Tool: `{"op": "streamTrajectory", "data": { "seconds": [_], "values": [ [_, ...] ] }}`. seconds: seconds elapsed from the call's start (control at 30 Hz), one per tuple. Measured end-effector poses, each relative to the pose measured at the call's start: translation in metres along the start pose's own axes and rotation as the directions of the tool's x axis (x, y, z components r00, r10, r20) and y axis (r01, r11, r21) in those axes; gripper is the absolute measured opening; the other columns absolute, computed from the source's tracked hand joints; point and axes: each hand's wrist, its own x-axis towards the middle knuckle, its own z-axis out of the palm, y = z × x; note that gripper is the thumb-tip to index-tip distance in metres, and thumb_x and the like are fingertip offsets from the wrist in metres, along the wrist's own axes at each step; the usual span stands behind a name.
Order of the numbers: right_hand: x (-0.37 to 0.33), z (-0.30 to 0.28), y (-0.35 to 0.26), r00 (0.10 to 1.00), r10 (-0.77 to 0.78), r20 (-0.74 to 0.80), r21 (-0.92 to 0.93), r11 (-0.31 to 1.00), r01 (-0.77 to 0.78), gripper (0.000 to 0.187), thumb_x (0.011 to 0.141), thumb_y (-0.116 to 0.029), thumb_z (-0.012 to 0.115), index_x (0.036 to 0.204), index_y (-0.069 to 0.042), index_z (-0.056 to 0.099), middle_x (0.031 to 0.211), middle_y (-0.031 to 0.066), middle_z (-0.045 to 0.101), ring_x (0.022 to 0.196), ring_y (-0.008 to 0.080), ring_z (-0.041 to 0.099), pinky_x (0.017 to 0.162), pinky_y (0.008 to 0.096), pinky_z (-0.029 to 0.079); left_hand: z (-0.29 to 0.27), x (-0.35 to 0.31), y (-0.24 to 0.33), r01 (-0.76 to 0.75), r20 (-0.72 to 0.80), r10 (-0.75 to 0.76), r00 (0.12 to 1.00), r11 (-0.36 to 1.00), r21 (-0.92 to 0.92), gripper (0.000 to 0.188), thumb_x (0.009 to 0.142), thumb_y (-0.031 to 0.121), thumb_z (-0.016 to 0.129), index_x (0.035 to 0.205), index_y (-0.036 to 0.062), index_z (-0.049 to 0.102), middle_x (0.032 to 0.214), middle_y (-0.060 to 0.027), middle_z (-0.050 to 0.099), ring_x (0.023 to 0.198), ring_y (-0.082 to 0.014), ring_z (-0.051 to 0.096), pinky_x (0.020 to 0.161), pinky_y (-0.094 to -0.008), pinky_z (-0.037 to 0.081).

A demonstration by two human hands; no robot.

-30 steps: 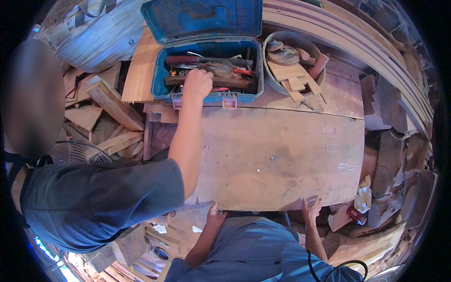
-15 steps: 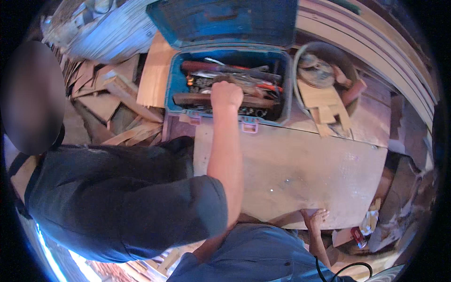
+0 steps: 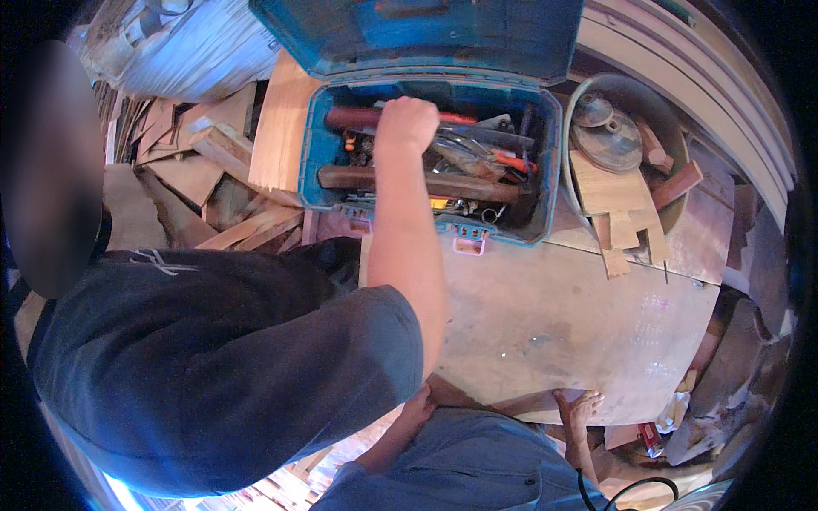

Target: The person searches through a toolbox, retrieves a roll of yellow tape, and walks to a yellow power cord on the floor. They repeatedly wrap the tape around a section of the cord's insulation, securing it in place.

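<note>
My right hand (image 3: 579, 406) rests at the near edge of the wooden tabletop (image 3: 545, 315), fingers stretched out and nothing held. Close to my body, my left hand (image 3: 415, 405) shows below the co-worker's bare arm; its fingers are too indistinct to read. A co-worker in a black T-shirt (image 3: 221, 341) leans in from the left. That person's closed hand (image 3: 407, 124) is inside an open blue toolbox (image 3: 545, 213), over the hand tools; what it grips, if anything, is hidden. A long brown bar (image 3: 460, 185) lies across the front of the box.
Right of the toolbox stands a round tub (image 3: 568, 162) with wood offcuts (image 3: 613, 192) and a round disc (image 3: 607, 140). Scrap wood (image 3: 183, 175) is heaped at the left, beside a pale plastic sack (image 3: 187, 51). Long boards (image 3: 682, 77) lie at the back right.
The co-worker's hand has moved from the toolbox's middle toward its back. My left hand has come into sight beside the co-worker's arm. My right hand stays at the table edge.
</note>
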Motion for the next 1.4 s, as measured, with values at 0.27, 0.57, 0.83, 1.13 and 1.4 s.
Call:
{"op": "streamTrajectory", "data": {
  "seconds": [0.27,0.57,0.83,1.13,1.4],
  "values": [
    [-0.008,-0.005,-0.005,1.0,-0.019,-0.006,-0.002,1.0,0.019,0.136,0.067,-0.072,0.074,0.145,0.021,0.012,0.15,0.0463,0.009,0.144,0.0567,0.009,0.113,0.0628,0.024,0.008,0.0,-0.014,0.147,0.039,-0.143,0.989,0.914,-0.377,0.056,0.102,0.036,0.044,0.143,-0.002,0.037,0.142,-0.0224,0.045,0.132,-0.0338,0.044,0.111,-0.0414,0.036],
    [-0.01,-0.014,-0.009,1.0,0.011,0.017,-0.005,1.0,-0.011,0.138,0.066,-0.07,0.077,0.144,0.022,0.011,0.151,0.0458,0.009,0.144,0.0563,0.009,0.113,0.0612,0.026,0.005,0.008,-0.035,0.164,0.046,-0.16,0.986,0.879,-0.447,0.064,0.104,0.051,0.033,0.141,-0.0003,0.043,0.138,-0.0169,0.051,0.126,-0.0299,0.049,0.11,-0.0402,0.037],
    [-0.009,-0.007,-0.005,1.0,0.019,-0.012,0.019,1.0,-0.019,0.137,0.065,-0.066,0.081,0.145,0.021,0.011,0.152,0.0438,0.009,0.145,0.0533,0.012,0.114,0.0597,0.028,0.007,0.029,-0.061,0.185,0.078,-0.183,0.98,0.696,-0.693,0.045,0.099,0.044,0.054,0.131,0.0132,0.052,0.13,-0.0049,0.059,0.121,-0.0243,0.055,0.102,-0.0452,0.047],
    [-0.004,0.009,0.004,0.996,-0.008,-0.084,-0.012,1.0,0.007,0.131,0.065,-0.063,0.081,0.144,0.02,0.018,0.15,0.0448,0.015,0.144,0.053,0.017,0.11,0.0619,0.031,0.006,0.016,-0.008,0.226,0.066,-0.288,0.955,0.571,-0.789,0.04,0.1,0.028,0.057,0.134,0.0094,0.048,0.132,-0.0101,0.056,0.124,-0.0281,0.053,0.109,-0.0485,0.044],
    [-0.01,-0.02,-0.017,0.999,0.051,0.013,-0.049,0.998,-0.051,0.137,0.065,-0.069,0.078,0.144,0.022,0.014,0.152,0.0427,0.015,0.145,0.0525,0.015,0.114,0.0576,0.028,0.004,0.012,-0.008,0.244,0.076,-0.274,0.959,0.657,-0.713,0.041,0.101,0.035,0.054,0.134,0.0106,0.049,0.131,-0.0093,0.057,0.125,-0.0284,0.053,0.108,-0.0472,0.046]
  ]
}}
